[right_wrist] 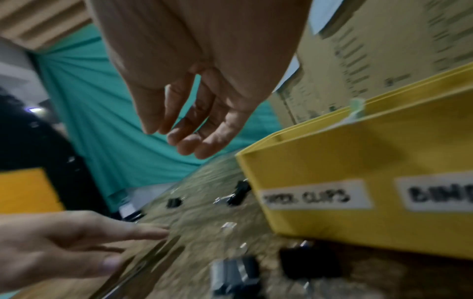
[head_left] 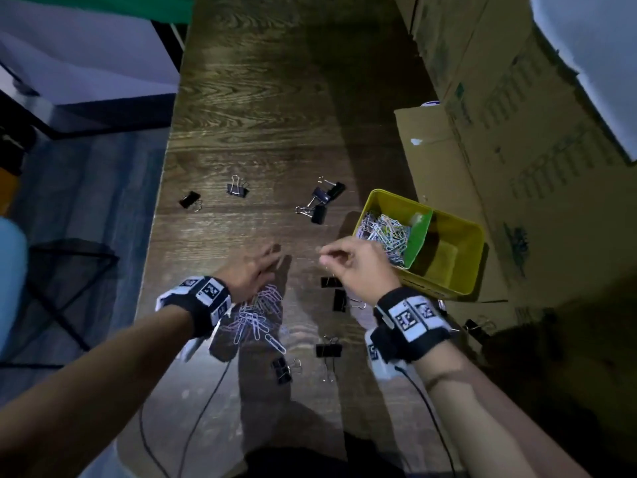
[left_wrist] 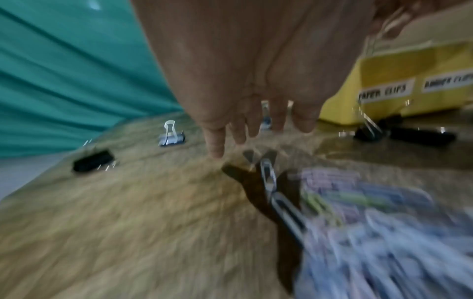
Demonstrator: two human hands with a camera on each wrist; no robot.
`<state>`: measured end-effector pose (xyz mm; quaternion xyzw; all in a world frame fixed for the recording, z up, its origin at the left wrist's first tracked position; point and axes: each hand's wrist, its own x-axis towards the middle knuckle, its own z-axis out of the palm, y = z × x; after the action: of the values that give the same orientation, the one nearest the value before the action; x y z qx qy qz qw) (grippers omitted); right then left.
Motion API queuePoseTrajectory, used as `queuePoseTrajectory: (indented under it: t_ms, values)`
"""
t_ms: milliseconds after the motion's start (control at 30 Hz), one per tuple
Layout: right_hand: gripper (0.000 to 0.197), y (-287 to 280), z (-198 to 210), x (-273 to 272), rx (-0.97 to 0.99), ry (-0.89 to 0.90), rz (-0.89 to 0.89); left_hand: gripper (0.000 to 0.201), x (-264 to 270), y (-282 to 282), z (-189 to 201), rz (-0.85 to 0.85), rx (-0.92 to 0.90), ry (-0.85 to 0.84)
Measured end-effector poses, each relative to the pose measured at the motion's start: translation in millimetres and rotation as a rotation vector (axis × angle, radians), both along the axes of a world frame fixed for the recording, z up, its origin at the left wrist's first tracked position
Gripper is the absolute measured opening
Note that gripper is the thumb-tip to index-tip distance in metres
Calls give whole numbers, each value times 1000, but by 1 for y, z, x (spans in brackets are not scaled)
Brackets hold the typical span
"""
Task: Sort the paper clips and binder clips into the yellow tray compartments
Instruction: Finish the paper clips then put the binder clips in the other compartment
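Note:
A yellow tray [head_left: 431, 286] stands at the table's right, its front labelled for paper clips and binder clips [right_wrist: 332, 161]. Coloured paper clips [head_left: 386, 232] fill its left compartment, left of a green divider [head_left: 418, 236]. The right compartment shows bare floor. My left hand [head_left: 272, 253] reaches flat, fingers straight, just past a loose paper clip pile [head_left: 256, 315], with its fingertips [left_wrist: 217, 153] near the wood. My right hand [head_left: 324, 258] hovers beside the tray's near corner and pinches a thin wire clip [left_wrist: 371, 42]. Black binder clips [head_left: 329, 281] lie scattered around both hands.
More binder clips lie farther back [head_left: 324, 198], at the left [head_left: 189, 200] and close to me [head_left: 329, 350]. Cardboard boxes [head_left: 517, 167] wall in the right side behind the tray. The table's left edge [head_left: 155, 236] drops to the floor. Wrist cables [head_left: 427, 408] trail toward me.

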<state>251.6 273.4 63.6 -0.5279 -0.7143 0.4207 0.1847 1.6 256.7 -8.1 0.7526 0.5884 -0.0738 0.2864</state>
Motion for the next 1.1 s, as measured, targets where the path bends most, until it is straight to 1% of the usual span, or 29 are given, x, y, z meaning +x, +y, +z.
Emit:
queuePoseTrajectory:
  t_ms: [67,133,200,267,333,367,433,500,533,600,667,700,733,767,800,833,867,900,933,1000,1100]
  values:
    - [18,-21,-7,-23,-103,-96,203,59,-9,-23,-19,-105,-66,24]
    - [14,-41,-22,-42,-219,-223,365,72,-14,-52,-32,-195,-72,49]
    - [13,-57,-37,-57,-245,-312,464,80,-20,-76,-39,-196,-66,-14]
    - [14,-69,-47,-70,-246,-382,534,78,-28,-92,-38,-149,-37,-106]
    - [13,-77,-54,-79,-228,-453,576,66,-37,-105,-33,-93,73,-172]
    - [12,-79,-58,-83,-200,-501,593,62,-39,-111,-30,-61,143,-176]
    - [10,-84,-63,-89,-139,-568,612,64,-41,-122,-26,19,200,-121]
    - [9,-86,-66,-93,-103,-593,604,82,-36,-129,-26,99,168,-28]
    - [11,-86,-66,-95,-91,-604,596,89,-32,-131,-29,129,140,5]
    - [13,-82,-66,-98,-74,-601,575,88,-23,-129,-34,177,147,4]
    - [14,-77,-68,-100,-63,-580,542,82,-13,-121,-30,256,122,-36]
    - [15,-75,-69,-101,-55,-560,517,83,-9,-117,-27,290,101,-32]
    - [20,-74,-70,-103,-42,-540,485,85,-6,-114,-25,305,92,-11]
    - [33,-74,-72,-104,-31,-531,449,89,-4,-111,-23,307,79,18]
    - [51,-75,-73,-105,-29,-534,414,92,-3,-109,-21,305,56,49]
    - [67,-76,-73,-106,-39,-552,386,91,-3,-106,-19,302,32,74]
    - [78,-78,-74,-108,-50,-578,374,87,-2,-103,-17,293,11,89]
    - [82,-79,-74,-111,-61,-604,379,81,-1,-99,-15,276,3,97]
    - [82,-80,-75,-113,-66,-626,399,72,0,-96,-15,251,7,100]
    - [70,-82,-77,-118,-53,-640,432,55,0,-93,-15,215,44,55]
    - [37,-83,-81,-121,-44,-595,429,44,-4,-94,-18,270,66,-79]
